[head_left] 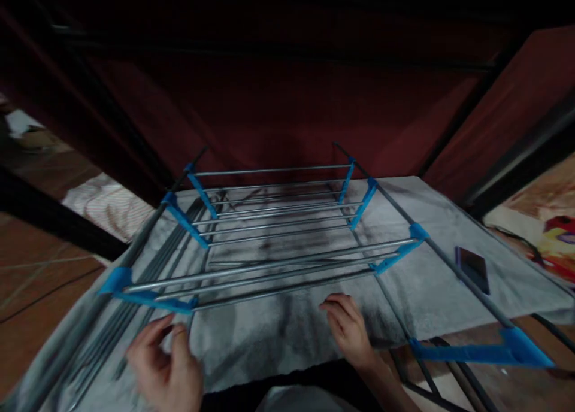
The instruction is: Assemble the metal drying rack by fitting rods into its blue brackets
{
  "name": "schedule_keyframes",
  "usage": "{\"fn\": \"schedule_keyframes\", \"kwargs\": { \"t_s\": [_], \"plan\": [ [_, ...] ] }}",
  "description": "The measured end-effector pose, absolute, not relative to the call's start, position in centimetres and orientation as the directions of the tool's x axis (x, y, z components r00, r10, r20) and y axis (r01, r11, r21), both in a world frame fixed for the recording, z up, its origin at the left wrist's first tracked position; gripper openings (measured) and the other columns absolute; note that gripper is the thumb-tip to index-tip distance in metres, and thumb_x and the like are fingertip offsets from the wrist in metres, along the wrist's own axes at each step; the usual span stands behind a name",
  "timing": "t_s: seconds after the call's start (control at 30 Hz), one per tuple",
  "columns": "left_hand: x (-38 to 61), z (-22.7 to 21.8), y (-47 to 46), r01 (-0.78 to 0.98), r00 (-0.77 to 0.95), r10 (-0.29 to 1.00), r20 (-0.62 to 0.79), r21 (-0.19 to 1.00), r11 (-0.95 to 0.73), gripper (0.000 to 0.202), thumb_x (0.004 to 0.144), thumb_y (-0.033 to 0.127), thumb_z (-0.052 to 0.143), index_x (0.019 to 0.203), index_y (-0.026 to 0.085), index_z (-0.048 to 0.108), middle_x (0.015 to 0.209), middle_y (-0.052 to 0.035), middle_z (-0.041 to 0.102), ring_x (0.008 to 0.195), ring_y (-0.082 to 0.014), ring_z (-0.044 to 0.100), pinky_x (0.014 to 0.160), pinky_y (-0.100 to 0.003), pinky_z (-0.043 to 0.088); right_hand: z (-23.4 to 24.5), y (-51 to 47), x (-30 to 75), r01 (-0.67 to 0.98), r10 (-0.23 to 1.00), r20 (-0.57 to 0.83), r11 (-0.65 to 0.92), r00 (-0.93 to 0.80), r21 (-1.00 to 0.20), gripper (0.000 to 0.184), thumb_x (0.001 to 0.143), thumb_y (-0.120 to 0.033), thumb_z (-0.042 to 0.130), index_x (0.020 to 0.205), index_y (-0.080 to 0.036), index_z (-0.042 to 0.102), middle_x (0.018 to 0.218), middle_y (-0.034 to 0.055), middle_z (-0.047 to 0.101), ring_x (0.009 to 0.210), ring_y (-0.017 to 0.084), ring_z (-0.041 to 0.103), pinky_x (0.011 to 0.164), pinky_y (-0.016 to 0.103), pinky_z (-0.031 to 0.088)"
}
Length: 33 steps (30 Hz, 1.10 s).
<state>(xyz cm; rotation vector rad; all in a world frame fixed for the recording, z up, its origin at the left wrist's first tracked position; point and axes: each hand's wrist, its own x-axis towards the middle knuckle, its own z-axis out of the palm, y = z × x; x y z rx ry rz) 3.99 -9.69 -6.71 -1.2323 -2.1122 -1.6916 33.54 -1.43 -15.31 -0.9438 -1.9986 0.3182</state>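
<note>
Two, left hand (165,367), right hand (349,333), over towel (269,340)

A dark phone (472,268) lies flat near the right edge of the surface (431,292). Dark red fabric (287,112) hangs behind the far edge. A pale striped cloth (110,202) lies on the brown floor (40,280) off the left edge — a colourful mat (554,232) off the right.

Left hand (164,367) and right hand (348,328) rest on grey cloth (278,334); drying rack (287,238) above.
</note>
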Motion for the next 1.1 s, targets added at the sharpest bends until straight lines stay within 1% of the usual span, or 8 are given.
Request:
{"fn": "schedule_keyframes", "kwargs": {
  "t_s": [0.2, 0.3, 0.43, 0.53, 0.6, 0.67, 0.93, 1.1],
  "plan": [
    [5.7, 1.5, -6.9, 0.787, -0.454, 0.513, 0.729, 0.598, -0.154, 0.014, 0.097, 0.024, 0.056, 0.096, 0.024, 0.070, 0.099, -0.0027, 0.069, 0.097, -0.0197, 0.065, 0.091, -0.036, 0.051, -21.9, -1.9, 34.6, 0.546, 0.723, 0.426, 0.690, -0.544, -0.474, 0.034, 0.096, -0.010, 0.044, 0.110, -0.027, 0.070, 0.106, 0.0043, 0.071, 0.096, 0.022, 0.069, 0.085, 0.040, 0.060],
    [6.6, 8.3, -0.9, 0.742, -0.313, 0.759, 0.571, 0.646, -0.180, 0.025, 0.100, 0.034, 0.050, 0.107, 0.020, 0.069, 0.092, -0.0028, 0.070, 0.083, -0.0176, 0.065, 0.078, -0.030, 0.051, -23.2, -2.6, 34.6, 0.576, 0.744, 0.482, 0.666, -0.463, -0.474, 0.031, 0.098, -0.013, 0.043, 0.116, -0.025, 0.067, 0.112, 0.0068, 0.069, 0.103, 0.023, 0.068, 0.088, 0.041, 0.060],
    [7.6, 11.7, 9.4, 0.788, 0.270, 0.910, 0.313, 0.472, -0.396, 0.035, 0.099, 0.037, 0.043, 0.099, 0.016, 0.071, 0.089, -0.0022, 0.069, 0.082, -0.0156, 0.060, 0.075, -0.026, 0.044, -23.1, -3.4, 34.2, 0.583, 0.779, 0.440, 0.626, -0.446, -0.517, 0.031, 0.099, -0.012, 0.043, 0.119, -0.026, 0.063, 0.110, 0.0053, 0.068, 0.096, 0.020, 0.067, 0.085, 0.039, 0.059],
    [7.6, 8.6, 14.9, 0.794, 0.537, 0.832, -0.139, 0.417, -0.443, 0.029, 0.095, 0.032, 0.049, 0.092, 0.015, 0.072, 0.086, -0.0015, 0.069, 0.078, -0.0152, 0.057, 0.070, -0.024, 0.041, -22.7, -3.6, 33.7, 0.613, 0.797, 0.427, 0.602, -0.427, -0.512, 0.032, 0.097, -0.010, 0.044, 0.117, -0.026, 0.063, 0.108, 0.0042, 0.067, 0.095, 0.021, 0.065, 0.084, 0.039, 0.058],
    [6.9, 4.9, 16.5, 0.844, 0.524, 0.744, -0.414, 0.371, -0.388, 0.025, 0.093, 0.031, 0.053, 0.092, 0.014, 0.072, 0.086, -0.0027, 0.071, 0.076, -0.0157, 0.057, 0.067, -0.024, 0.039, -22.4, -3.7, 33.4, 0.628, 0.804, 0.441, 0.590, -0.399, -0.508, 0.033, 0.097, -0.008, 0.042, 0.115, -0.026, 0.062, 0.106, 0.0039, 0.067, 0.093, 0.021, 0.064, 0.084, 0.040, 0.057],
    [5.9, 1.1, 16.8, 0.882, 0.470, 0.693, -0.547, 0.301, -0.361, 0.020, 0.091, 0.028, 0.058, 0.095, 0.014, 0.072, 0.091, -0.0042, 0.073, 0.079, -0.0165, 0.059, 0.068, -0.024, 0.040, -22.2, -3.8, 33.0, 0.640, 0.813, 0.442, 0.575, -0.379, -0.510, 0.034, 0.096, -0.007, 0.040, 0.114, -0.026, 0.062, 0.104, 0.0039, 0.066, 0.092, 0.021, 0.062, 0.084, 0.040, 0.056],
    [3.8, -8.3, 15.1, 0.869, 0.490, 0.696, -0.525, 0.235, -0.435, 0.027, 0.077, 0.005, 0.063, 0.101, 0.015, 0.070, 0.095, -0.0074, 0.073, 0.085, -0.0240, 0.065, 0.074, -0.031, 0.043, -21.7, -3.8, 32.6, 0.684, 0.829, 0.396, 0.552, -0.394, -0.476, 0.030, 0.095, -0.007, 0.042, 0.111, -0.023, 0.061, 0.104, 0.0052, 0.066, 0.088, 0.020, 0.062, 0.081, 0.036, 0.055],
    [3.7, -10.5, 15.1, 0.821, 0.570, 0.683, -0.457, 0.277, -0.500, 0.013, 0.075, 0.006, 0.062, 0.079, 0.017, 0.067, 0.087, -0.0082, 0.072, 0.084, -0.0281, 0.067, 0.076, -0.036, 0.046, -22.5, -3.7, 32.5, 0.677, 0.810, 0.435, 0.575, -0.393, -0.459, 0.032, 0.094, -0.009, 0.040, 0.113, -0.024, 0.061, 0.103, 0.0065, 0.067, 0.084, 0.022, 0.062, 0.076, 0.037, 0.057]
  ]
}}
